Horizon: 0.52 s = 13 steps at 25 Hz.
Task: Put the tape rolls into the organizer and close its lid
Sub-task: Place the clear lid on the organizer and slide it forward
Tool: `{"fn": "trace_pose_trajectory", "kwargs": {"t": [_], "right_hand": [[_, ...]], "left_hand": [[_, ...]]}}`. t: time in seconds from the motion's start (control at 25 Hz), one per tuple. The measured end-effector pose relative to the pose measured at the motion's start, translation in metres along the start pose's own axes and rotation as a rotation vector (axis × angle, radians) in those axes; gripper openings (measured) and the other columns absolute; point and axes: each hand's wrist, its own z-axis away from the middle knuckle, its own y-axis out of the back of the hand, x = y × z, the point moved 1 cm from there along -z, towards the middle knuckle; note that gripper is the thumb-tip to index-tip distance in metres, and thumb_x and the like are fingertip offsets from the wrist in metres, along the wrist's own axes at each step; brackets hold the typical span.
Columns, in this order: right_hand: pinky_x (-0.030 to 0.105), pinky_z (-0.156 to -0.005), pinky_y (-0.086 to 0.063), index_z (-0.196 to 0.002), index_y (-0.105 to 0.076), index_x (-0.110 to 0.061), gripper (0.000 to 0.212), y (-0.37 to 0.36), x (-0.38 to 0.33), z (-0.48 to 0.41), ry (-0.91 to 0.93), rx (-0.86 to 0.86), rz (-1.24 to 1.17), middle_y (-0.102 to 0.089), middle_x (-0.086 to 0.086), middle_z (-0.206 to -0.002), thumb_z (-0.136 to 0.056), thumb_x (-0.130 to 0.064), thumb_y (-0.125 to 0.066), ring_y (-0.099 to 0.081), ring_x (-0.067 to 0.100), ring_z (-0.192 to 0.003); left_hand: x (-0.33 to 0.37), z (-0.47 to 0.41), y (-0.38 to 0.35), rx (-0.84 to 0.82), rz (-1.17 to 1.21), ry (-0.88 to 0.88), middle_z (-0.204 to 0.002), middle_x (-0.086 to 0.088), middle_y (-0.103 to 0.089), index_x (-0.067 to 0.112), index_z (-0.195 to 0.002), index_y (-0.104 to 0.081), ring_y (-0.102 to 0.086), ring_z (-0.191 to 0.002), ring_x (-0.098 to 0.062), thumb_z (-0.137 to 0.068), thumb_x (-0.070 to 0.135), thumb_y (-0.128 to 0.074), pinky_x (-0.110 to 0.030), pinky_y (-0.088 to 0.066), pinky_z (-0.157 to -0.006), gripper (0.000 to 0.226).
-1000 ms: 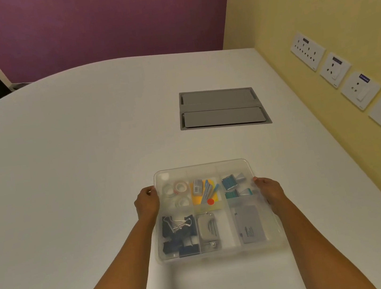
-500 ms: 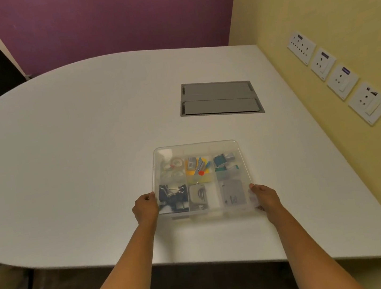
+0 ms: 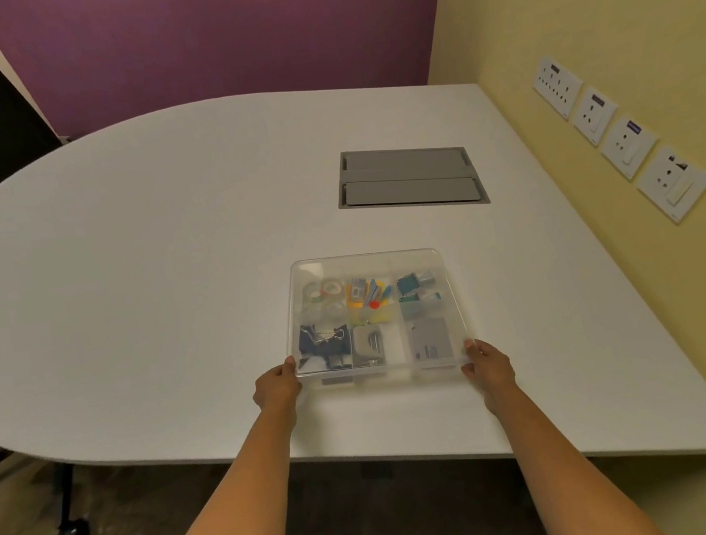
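Nearest, the left hand and right hand grasp the near corners of the clear plastic lidded organizer resting on the white table; clear tape rolls sit in its far-left compartment.

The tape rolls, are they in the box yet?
Yes, in. The tape rolls sit inside the clear box's far left compartment.
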Motion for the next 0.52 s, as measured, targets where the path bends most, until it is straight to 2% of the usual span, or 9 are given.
{"fn": "trace_pose_trajectory", "kwargs": {"t": [0.16,0.32,0.44,0.52], "right_hand": [[0.037,-0.103,-0.047,-0.128,-0.056,-0.004,0.036,-0.0007,0.001,-0.002,0.012,0.029,0.035,-0.057,0.018,-0.13,-0.097,-0.022,-0.052,-0.056,0.033,-0.116],[0.037,-0.1,-0.049,-0.128,-0.057,-0.004,0.037,-0.0012,0.0017,-0.0042,0.041,0.057,0.097,-0.06,0.019,-0.126,-0.097,-0.023,-0.052,-0.058,0.035,-0.115],[0.042,-0.1,-0.05,-0.122,-0.061,-0.003,0.034,-0.0029,0.002,-0.0041,0.067,0.11,0.172,-0.063,0.02,-0.121,-0.098,-0.024,-0.05,-0.061,0.035,-0.104],[0.045,-0.102,-0.048,-0.125,-0.058,-0.003,0.034,-0.0047,0.0024,-0.0038,0.087,0.121,0.228,-0.061,0.021,-0.125,-0.099,-0.024,-0.047,-0.06,0.034,-0.107]], "left_hand": [[-0.0023,-0.0006,-0.0016,0.017,-0.018,-0.032,-0.088,-0.013,-0.06,-0.004,-0.11,-0.065,-0.057,-0.083,-0.027,-0.098,0.028,-0.049,-0.029,-0.042,-0.078,0.037],[-0.0028,-0.0003,-0.0055,0.061,-0.073,-0.062,-0.096,-0.021,-0.066,-0.004,-0.109,-0.065,-0.056,-0.082,-0.027,-0.099,0.027,-0.048,-0.033,-0.045,-0.08,0.037],[0.0006,-0.0003,-0.0055,0.067,-0.124,-0.087,-0.105,-0.024,-0.068,-0.004,-0.108,-0.065,-0.055,-0.082,-0.027,-0.1,0.027,-0.046,-0.035,-0.048,-0.086,0.038],[0.0019,0.0007,-0.005,0.071,-0.177,-0.13,-0.109,-0.024,-0.067,-0.004,-0.11,-0.064,-0.058,-0.087,-0.031,-0.101,0.025,-0.043,-0.036,-0.048,-0.087,0.037]]}}
